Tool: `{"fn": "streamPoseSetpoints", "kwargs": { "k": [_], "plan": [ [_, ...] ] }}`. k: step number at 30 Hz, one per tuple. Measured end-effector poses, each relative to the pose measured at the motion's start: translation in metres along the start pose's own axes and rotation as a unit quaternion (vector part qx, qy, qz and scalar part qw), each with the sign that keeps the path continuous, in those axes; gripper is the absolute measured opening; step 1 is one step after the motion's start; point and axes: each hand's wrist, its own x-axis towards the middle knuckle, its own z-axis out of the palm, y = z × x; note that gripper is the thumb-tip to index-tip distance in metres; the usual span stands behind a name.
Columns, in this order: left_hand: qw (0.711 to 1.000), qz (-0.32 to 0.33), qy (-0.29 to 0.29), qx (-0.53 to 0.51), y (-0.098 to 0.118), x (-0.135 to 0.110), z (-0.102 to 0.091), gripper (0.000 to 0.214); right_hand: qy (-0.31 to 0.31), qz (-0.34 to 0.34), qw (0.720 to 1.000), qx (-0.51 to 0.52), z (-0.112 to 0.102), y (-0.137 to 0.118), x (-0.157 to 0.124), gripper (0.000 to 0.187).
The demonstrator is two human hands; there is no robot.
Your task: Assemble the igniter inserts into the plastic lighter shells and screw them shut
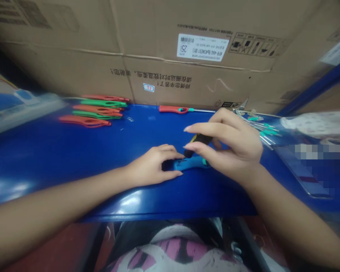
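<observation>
Blue plastic handle [193,163] lies crosswise on the blue table [73,151]. The left hand [154,168] pinches its left end, and the right hand [234,149] grips a black screwdriver [197,141] tip-down onto it.

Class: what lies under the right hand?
A blue handle on the table, a screwdriver tip on it. The right hand hides its right end, the left hand its left end.
</observation>
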Motion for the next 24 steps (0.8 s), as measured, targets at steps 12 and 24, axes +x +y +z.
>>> {"fn": "streamPoseSetpoints", "kwargs": {
  "k": [12,24],
  "plan": [
    [1.0,-0.02,-0.006,0.006,0.004,0.0,0.001,0.028,-0.026,-0.009,1.0,0.011,0.004,-0.007,0.001,0.029],
    [0.999,-0.015,-0.018,0.032,0.003,-0.002,0.003,0.037,-0.045,0.055,0.995,0.07,0.007,0.005,0.001,0.032]
  ]
}}
